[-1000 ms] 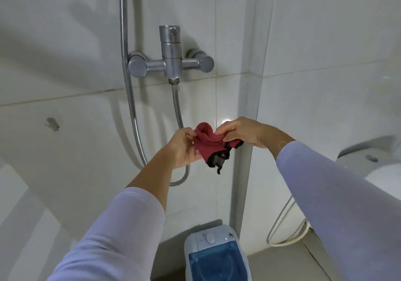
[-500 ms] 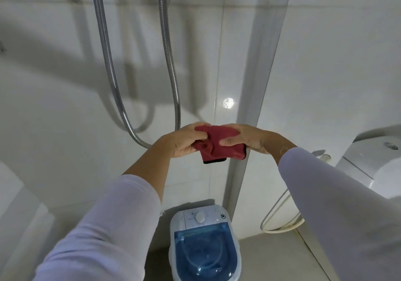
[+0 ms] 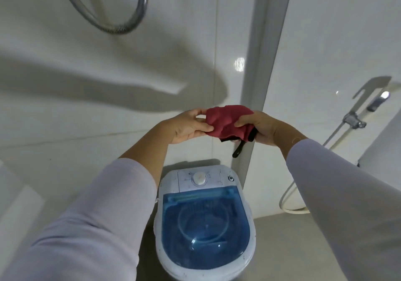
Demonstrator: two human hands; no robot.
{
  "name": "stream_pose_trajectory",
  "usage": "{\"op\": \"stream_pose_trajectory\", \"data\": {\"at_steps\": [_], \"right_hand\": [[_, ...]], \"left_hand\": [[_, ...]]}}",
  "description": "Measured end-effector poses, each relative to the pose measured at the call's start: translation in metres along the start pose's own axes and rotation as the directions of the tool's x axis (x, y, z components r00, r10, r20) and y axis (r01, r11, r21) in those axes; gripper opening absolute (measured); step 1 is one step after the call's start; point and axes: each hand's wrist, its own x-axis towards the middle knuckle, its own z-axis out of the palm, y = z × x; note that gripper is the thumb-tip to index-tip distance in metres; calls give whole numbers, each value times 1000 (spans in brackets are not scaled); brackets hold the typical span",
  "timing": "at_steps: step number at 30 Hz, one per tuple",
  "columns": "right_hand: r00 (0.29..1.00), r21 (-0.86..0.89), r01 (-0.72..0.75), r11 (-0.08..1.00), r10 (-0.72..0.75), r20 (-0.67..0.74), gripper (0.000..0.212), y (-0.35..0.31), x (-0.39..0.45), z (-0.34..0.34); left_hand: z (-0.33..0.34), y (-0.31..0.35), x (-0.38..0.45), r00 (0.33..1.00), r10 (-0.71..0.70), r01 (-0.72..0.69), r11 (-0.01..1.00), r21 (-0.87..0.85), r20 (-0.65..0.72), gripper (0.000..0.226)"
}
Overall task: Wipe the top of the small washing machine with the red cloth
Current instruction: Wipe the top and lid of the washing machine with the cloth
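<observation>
Glossy white tiled walls [image 3: 108,42] are surrounding the small washing machine [image 3: 204,220] — both hands, left hand [image 3: 186,126] and right hand [image 3: 260,128], fingers pinching the crumpled red cloth [image 3: 227,122].

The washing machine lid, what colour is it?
The lid is translucent blue, seen best in the head view.

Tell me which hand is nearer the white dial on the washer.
Left, slightly. The left hand is above the dial, just to its left; the right hand is above and further off to the right. Both grip the red cloth.
</observation>
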Motion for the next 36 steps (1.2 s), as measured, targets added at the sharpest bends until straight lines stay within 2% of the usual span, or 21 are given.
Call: {"op": "stream_pose_trajectory", "data": {"at_steps": [3, 8, 12, 15, 19, 22, 24, 27, 29, 32, 34, 36], "right_hand": [[999, 70, 36, 997, -36, 4, 27, 42, -2, -6], [997, 91, 77, 993, -76, -16, 22, 83, -28, 2], [993, 86, 112, 990, -109, -32, 37, 88, -58, 13], [984, 107, 162, 981, -152, -96, 47, 88, -83, 23], [953, 161, 259, 952, -225, -204, 45, 87, -108, 30], [940, 121, 279, 953, -245, -236, 38, 87, -123, 34], [946, 116, 245, 963, -211, -246, 41, 93, -125, 32], [962, 210, 206, 956, -159, -222, 44, 105, -119, 26], [961, 228, 193, 955, -137, -239, 33, 113, -110, 22], [947, 186, 176, 967, -114, -301, 14, 124, -90, 11], [927, 66, 114, 991, -83, -366, 16, 131, -73, 3], [901, -105, 38, 994, -80, -427, 27, 138, -54, -2]], "left_hand": [[8, -42, 5, 998, 53, -52, 998, 38, -18, 48], [33, -86, -13, 981, 142, -120, 978, 169, -128, 45], [48, -95, -39, 971, 163, -141, 981, 131, -174, 44], [59, -97, -55, 959, 197, -176, 977, 119, -203, 39], [79, -95, -70, 927, 281, -196, 928, 318, -247, 22], [95, -95, -79, 924, 320, -213, 885, 414, -210, 17], [104, -98, -82, 947, 288, -203, 878, 433, -141, 8], [104, -110, -79, 973, 218, -154, 860, 487, -78, 23], [93, -118, -73, 973, 205, -108, 807, 580, -104, 26], [68, -132, -56, 968, 164, 38, 652, 757, -189, 33], [50, -141, -43, 967, 110, 133, 557, 819, -232, 36], [36, -150, -33, 964, 80, 186, 474, 860, -253, 40]]}}
